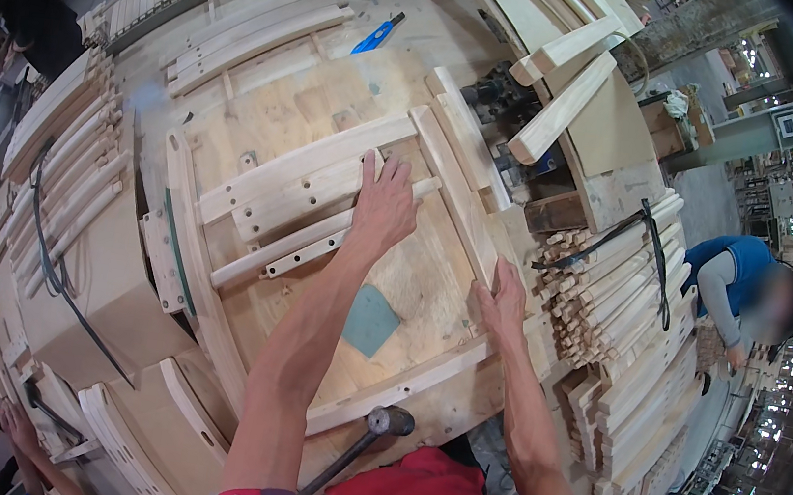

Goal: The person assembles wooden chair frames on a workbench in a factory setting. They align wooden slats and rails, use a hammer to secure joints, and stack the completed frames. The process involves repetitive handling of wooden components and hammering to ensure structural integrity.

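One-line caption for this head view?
Left hand presses pale curved wooden slats; right hand grips a long wooden rail.

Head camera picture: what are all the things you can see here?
slats: three, pale wood, across the table middle
rails: two long curved ones, pale wood, left and right of the slats
table: one, plywood, centre
pad: one, grey-green, on the table near the front
hammer: one, dark, at the table's near edge
blue tool: one, far side of the table
wood stack: many pale pieces, right
black strap: one, over that stack
co-worker: one, blue top, far right
left hand: flat on the slats
right hand: on the right rail
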Tool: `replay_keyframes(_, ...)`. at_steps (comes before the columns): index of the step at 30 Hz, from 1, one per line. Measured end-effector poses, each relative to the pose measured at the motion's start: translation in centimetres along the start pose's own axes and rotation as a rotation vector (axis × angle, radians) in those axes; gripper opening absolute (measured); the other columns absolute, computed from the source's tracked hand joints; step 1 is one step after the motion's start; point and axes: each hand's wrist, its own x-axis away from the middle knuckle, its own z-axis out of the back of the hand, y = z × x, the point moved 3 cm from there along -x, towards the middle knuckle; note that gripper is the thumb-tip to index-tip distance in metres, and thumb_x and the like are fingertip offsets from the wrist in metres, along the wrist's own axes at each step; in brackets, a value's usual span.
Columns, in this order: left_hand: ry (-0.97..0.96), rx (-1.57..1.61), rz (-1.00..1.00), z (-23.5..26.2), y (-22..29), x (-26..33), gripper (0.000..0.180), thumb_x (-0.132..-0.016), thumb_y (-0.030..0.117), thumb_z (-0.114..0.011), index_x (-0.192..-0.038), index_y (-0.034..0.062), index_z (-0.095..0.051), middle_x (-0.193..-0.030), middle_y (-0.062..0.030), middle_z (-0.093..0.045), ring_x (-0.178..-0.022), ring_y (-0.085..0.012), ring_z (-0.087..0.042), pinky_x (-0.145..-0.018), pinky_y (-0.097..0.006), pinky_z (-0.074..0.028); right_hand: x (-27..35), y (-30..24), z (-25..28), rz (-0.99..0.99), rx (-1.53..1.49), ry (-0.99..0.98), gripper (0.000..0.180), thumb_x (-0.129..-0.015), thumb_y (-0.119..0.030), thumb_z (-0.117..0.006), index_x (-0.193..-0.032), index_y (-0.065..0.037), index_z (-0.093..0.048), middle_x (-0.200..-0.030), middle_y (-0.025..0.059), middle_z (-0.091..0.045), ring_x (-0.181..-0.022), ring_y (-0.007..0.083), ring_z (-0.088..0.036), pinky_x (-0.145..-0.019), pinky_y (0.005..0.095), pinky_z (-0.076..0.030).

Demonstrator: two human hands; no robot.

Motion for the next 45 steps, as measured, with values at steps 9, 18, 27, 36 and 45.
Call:
replay_keyframes(9,0.048,0.011,0.008,-0.2,-0.3,0.1,0.043,-0.09,0.03,-0.07,-0.111,-0.0071,-0.071,-0.144,-0.0136,-0.05,-0.145,-0.0306,-0.035,-0.124,-0.062,-0.016,0.1,-1.5,-0.2,-0.04,-0.034,-0.048,0.067,-0.081,-0.018,-0.073,-0.142,-0.001,-0.051,-0.126,0.0235,-0.06,-0.118,0.0409,-0.058,-0.1,0.0451,-0.048)
replay_keyframes(18,0.022,0.03,0.027,-0.3,0.3,-0.1,0.048,-0.089,0.03,-0.07,-0.116,-0.0099,-0.068,-0.15,-0.016,-0.045,-0.147,-0.0318,-0.031,-0.124,-0.062,-0.013,0.7,-1.2,0.1,-0.045,-0.048,-0.029,0.06,-0.082,-0.019,-0.073,-0.136,0.0,-0.055,-0.12,0.022,-0.061,-0.111,0.0404,-0.06,-0.095,0.0456,-0.049)
replay_keyframes(27,0.155,0.087,0.06,0.5,-0.5,2.4,0.051,-0.088,0.025,-0.069,-0.125,-0.0091,-0.061,-0.147,-0.0203,-0.048,-0.144,-0.0366,-0.037,-0.122,-0.063,-0.018,1.0,-2.0,0.0,0.022,-0.114,-0.067,0.059,-0.082,-0.017,-0.075,-0.134,0.001,-0.056,-0.124,0.0244,-0.061,-0.116,0.0414,-0.058,-0.099,0.0464,-0.047)
replay_keyframes(36,0.068,0.411,0.397,5.7,11.0,36.1,0.038,-0.087,0.026,-0.077,-0.112,0.0016,-0.061,-0.114,-0.0151,-0.062,-0.104,-0.0356,-0.06,-0.086,-0.046,-0.049,-8.2,-17.9,-3.1,0.599,-0.214,-0.198,0.105,-0.071,-0.034,-0.089,-0.154,0.003,-0.036,-0.157,0.0285,-0.038,-0.149,0.0424,-0.032,-0.122,0.0492,-0.028)
replay_keyframes(45,-0.319,0.393,0.568,4.4,11.7,44.9,0.032,-0.086,0.029,-0.071,-0.112,0.0107,-0.063,-0.097,-0.0128,-0.061,-0.097,-0.0345,-0.061,-0.078,-0.046,-0.05,-14.9,-30.4,-17.1,0.792,0.236,-0.501,0.093,-0.071,-0.073,-0.073,-0.138,-0.009,-0.06,-0.128,0.0153,-0.065,-0.127,0.033,-0.054,-0.112,0.0469,-0.033)
